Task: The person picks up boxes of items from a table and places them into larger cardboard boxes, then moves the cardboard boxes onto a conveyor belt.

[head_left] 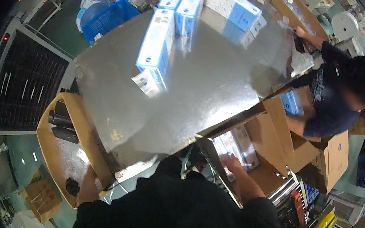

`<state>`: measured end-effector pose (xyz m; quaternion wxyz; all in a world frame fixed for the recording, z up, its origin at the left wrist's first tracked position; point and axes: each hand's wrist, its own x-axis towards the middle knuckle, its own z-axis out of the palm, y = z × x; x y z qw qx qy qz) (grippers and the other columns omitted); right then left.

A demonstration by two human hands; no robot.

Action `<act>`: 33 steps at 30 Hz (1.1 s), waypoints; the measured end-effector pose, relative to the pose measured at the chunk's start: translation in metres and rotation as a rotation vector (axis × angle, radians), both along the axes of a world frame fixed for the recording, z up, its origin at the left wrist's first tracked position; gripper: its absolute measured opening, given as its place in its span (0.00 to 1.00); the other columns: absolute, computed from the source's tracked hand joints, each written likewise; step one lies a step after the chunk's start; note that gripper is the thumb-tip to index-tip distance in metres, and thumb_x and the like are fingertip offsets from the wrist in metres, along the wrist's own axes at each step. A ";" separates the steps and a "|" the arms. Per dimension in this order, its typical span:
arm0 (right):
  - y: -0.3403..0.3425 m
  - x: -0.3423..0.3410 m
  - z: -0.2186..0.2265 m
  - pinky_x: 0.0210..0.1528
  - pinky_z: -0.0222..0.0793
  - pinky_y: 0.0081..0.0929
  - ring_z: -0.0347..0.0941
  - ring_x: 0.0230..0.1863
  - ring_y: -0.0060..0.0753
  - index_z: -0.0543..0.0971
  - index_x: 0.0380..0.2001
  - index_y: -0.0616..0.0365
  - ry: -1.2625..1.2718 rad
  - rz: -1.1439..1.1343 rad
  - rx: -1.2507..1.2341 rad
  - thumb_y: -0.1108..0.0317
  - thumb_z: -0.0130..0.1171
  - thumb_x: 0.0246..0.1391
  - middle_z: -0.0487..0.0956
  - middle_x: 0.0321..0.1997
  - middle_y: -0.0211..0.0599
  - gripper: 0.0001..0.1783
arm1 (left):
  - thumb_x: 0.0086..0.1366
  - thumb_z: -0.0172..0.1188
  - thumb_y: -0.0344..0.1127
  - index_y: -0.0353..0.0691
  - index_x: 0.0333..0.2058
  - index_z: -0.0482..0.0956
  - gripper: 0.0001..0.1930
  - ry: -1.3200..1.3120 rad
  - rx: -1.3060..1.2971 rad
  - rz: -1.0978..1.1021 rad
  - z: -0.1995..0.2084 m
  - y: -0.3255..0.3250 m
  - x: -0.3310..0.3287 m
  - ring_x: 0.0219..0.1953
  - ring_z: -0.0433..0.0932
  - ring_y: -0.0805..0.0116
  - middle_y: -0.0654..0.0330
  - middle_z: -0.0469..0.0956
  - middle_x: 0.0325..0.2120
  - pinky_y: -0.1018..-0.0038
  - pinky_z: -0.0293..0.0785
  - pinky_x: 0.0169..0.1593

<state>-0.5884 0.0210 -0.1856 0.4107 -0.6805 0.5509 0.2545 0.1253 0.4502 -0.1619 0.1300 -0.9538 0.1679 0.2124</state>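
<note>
My right hand (233, 165) reaches into an open cardboard carton (272, 142) to the right of my body. Its fingers look stretched out against a white, shiny package (239, 145) inside; what the package is I cannot make out. On the other side, my left hand (89, 179) is at the inner edge of a tan cardboard bin (102, 156), and its fingers are too dark and small to read. Dark rolled pieces (64, 127) and clear plastic film (66, 156) lie in that bin.
Several blue-and-white boxes (157, 41) stand on the metal table (185, 96). A co-worker (339, 95) at the right handles another carton with a blue box (292, 102) in it. A blue basket (107, 21) is far left. A roller conveyor (284, 187) runs beside my right arm.
</note>
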 end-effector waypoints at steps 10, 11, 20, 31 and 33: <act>0.033 0.117 0.253 0.51 0.69 0.40 0.74 0.50 0.50 0.73 0.53 0.54 -0.290 -0.104 -0.334 0.56 0.55 0.56 0.78 0.48 0.50 0.23 | 0.54 0.65 0.43 0.34 0.29 0.79 0.16 -0.057 -0.323 -0.108 0.038 0.012 -0.005 0.23 0.81 0.59 0.51 0.80 0.23 0.65 0.75 0.24; 0.038 0.118 0.242 0.49 0.69 0.41 0.74 0.48 0.52 0.74 0.51 0.53 -0.275 -0.149 -0.347 0.58 0.59 0.53 0.78 0.46 0.49 0.22 | 0.54 0.66 0.39 0.32 0.29 0.79 0.14 -0.027 -0.810 0.483 0.060 0.003 -0.011 0.21 0.79 0.60 0.50 0.79 0.23 0.67 0.73 0.22; 0.059 0.126 0.202 0.41 0.71 0.43 0.75 0.40 0.53 0.77 0.42 0.53 -0.340 -0.141 -0.664 0.66 0.55 0.53 0.78 0.41 0.46 0.13 | 0.63 0.60 0.37 0.40 0.42 0.80 0.11 0.748 -1.491 0.306 0.247 -0.335 -0.187 0.27 0.72 0.79 0.68 0.78 0.29 0.80 0.69 0.32; 0.055 0.121 0.196 0.38 0.71 0.42 0.75 0.37 0.52 0.78 0.38 0.56 -0.404 -0.206 -0.642 0.57 0.59 0.53 0.79 0.35 0.45 0.15 | 0.52 0.68 0.49 0.44 0.58 0.69 0.35 0.154 -1.167 -1.084 0.247 -0.525 -0.307 0.60 0.64 0.47 0.40 0.66 0.56 0.58 0.62 0.61; 0.057 0.123 0.213 0.40 0.71 0.42 0.75 0.38 0.52 0.77 0.40 0.57 -0.426 -0.265 -0.622 0.54 0.59 0.53 0.79 0.36 0.45 0.19 | 0.46 0.70 0.60 0.50 0.65 0.57 0.50 -0.388 -0.907 -0.880 0.272 -0.571 -0.243 0.61 0.61 0.42 0.34 0.63 0.57 0.55 0.58 0.62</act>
